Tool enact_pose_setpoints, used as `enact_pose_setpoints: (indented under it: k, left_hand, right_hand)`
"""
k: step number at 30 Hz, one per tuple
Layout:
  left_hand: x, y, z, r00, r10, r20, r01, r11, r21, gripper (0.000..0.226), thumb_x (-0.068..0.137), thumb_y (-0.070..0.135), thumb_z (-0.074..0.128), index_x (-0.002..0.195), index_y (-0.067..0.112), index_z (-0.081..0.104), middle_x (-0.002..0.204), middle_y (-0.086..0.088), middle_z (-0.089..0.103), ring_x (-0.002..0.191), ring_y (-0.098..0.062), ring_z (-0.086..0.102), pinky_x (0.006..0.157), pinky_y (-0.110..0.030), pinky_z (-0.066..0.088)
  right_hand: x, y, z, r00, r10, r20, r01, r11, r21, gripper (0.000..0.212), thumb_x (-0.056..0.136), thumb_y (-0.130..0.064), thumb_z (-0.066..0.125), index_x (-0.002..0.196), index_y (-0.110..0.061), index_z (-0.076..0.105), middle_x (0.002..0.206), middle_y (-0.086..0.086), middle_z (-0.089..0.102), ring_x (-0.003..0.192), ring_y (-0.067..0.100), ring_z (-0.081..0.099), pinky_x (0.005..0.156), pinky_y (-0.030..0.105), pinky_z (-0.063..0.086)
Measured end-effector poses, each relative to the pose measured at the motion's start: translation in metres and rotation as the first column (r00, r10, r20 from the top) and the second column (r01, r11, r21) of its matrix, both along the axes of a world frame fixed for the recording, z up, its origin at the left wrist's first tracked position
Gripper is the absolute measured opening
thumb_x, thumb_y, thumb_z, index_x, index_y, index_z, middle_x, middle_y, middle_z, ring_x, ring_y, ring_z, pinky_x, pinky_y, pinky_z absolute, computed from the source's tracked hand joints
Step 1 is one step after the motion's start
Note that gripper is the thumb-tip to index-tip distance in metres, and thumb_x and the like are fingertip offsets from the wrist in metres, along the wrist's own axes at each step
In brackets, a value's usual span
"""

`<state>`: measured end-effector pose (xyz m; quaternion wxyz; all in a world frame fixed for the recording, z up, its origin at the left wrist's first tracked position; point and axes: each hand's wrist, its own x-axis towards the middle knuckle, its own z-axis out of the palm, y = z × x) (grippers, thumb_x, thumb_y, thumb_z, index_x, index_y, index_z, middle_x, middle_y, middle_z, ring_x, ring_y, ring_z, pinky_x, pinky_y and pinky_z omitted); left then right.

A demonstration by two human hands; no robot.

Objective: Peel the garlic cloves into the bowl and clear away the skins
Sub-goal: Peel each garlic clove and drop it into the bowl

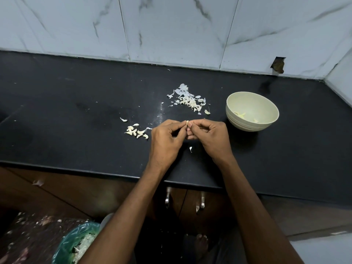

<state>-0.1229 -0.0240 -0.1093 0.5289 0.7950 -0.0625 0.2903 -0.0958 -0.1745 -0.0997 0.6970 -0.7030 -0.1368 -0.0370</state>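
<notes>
Working at the black table, both hands at centre. Bowl sitting at 2 o'clock from my hands, holding a few peeled cloves. Green-lined bin on the floor at 7 o'clock, taking skins. Skin pile lying at 12 o'clock, unpeeled cloves at 9 o'clock. Left hand and right hand are both pinching one garlic clove, fingers clamped on it. Clove's light, firm, probably slick once bare; skin's papery, tears easily. I'm gripping the ends, peeling from the tip.
</notes>
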Motion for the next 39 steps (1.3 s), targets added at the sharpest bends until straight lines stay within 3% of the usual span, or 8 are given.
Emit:
enact_pose_setpoints:
  k: [3,9,14,17,22,28,35,39]
  left_hand:
    - [-0.002,-0.002,0.001,1.000,0.010,0.012,-0.011,1.000,0.007,0.016,0.092,0.013,0.077,0.107,0.009,0.081,0.096,0.002,0.075,0.086,-0.007,0.072,0.078,-0.027,0.061]
    - [-0.003,-0.002,0.002,1.000,0.019,0.003,-0.019,1.000,0.012,0.015,0.091,0.014,0.078,0.105,0.010,0.082,0.095,0.000,0.077,0.085,-0.008,0.073,0.077,-0.028,0.061]
    - [-0.001,0.001,0.003,0.987,-0.075,-0.142,0.038,0.969,-0.245,0.015,0.089,0.006,0.078,0.103,0.008,0.083,0.093,-0.001,0.080,0.087,-0.018,0.077,0.084,-0.042,0.063]
    - [0.001,0.001,0.002,0.985,-0.067,-0.156,0.022,0.962,-0.273,0.014,0.089,0.007,0.079,0.103,0.009,0.083,0.092,-0.001,0.080,0.087,-0.020,0.078,0.084,-0.048,0.063]
    - [0.000,0.000,0.001,0.992,-0.009,-0.124,-0.009,0.989,-0.146,0.013,0.089,0.014,0.080,0.100,0.015,0.084,0.092,0.004,0.079,0.086,-0.011,0.076,0.082,-0.042,0.062]
    - [-0.001,0.000,0.000,0.995,-0.009,-0.096,-0.001,0.994,-0.109,0.011,0.088,0.011,0.080,0.097,0.013,0.084,0.091,0.003,0.079,0.084,-0.011,0.075,0.079,-0.040,0.063]
    - [-0.001,0.003,0.002,0.974,-0.139,-0.177,0.080,0.949,-0.306,0.010,0.088,0.006,0.080,0.098,0.008,0.083,0.090,-0.002,0.080,0.084,-0.022,0.078,0.082,-0.047,0.064]
    - [-0.003,0.004,0.008,0.954,-0.245,-0.171,0.144,0.879,-0.454,0.013,0.090,-0.005,0.074,0.100,0.002,0.079,0.085,-0.005,0.080,0.075,-0.017,0.077,0.075,-0.027,0.062]
  right_hand:
    - [-0.001,-0.001,0.000,1.000,0.019,0.015,-0.018,1.000,-0.025,0.013,0.098,-0.003,0.069,0.102,-0.007,0.080,0.087,0.016,0.079,0.081,0.020,0.076,0.077,0.030,0.064]
    - [0.001,-0.002,-0.001,0.999,-0.006,0.034,0.008,0.998,-0.056,0.010,0.096,-0.001,0.070,0.100,-0.003,0.079,0.084,0.015,0.079,0.076,0.023,0.076,0.074,0.031,0.064]
    - [0.003,0.001,-0.002,1.000,0.007,0.012,-0.006,0.999,-0.034,0.010,0.097,0.001,0.068,0.099,-0.003,0.077,0.077,0.012,0.076,0.071,0.017,0.072,0.069,0.029,0.063]
    - [0.003,0.000,-0.001,1.000,-0.002,0.014,0.002,1.000,-0.016,0.010,0.097,-0.003,0.070,0.102,0.001,0.078,0.078,0.012,0.076,0.071,0.016,0.072,0.069,0.028,0.062]
    - [0.003,0.001,-0.002,0.999,-0.014,0.049,0.016,0.998,-0.052,0.009,0.096,-0.003,0.072,0.102,-0.002,0.078,0.082,0.017,0.077,0.073,0.017,0.073,0.070,0.028,0.062]
    - [0.004,-0.002,-0.004,0.999,-0.006,0.051,0.010,0.996,-0.091,0.010,0.096,-0.002,0.071,0.102,0.002,0.077,0.081,0.018,0.077,0.073,0.022,0.074,0.071,0.030,0.063]
    - [0.003,-0.002,0.000,1.000,0.016,0.022,-0.014,0.997,-0.076,0.012,0.096,0.003,0.067,0.098,0.005,0.078,0.075,0.013,0.072,0.070,0.015,0.067,0.068,0.031,0.063]
    - [0.000,0.000,0.008,0.998,0.022,-0.058,-0.022,1.000,0.006,0.016,0.097,0.004,0.064,0.092,0.001,0.079,0.073,0.010,0.072,0.067,0.014,0.065,0.063,0.027,0.060]
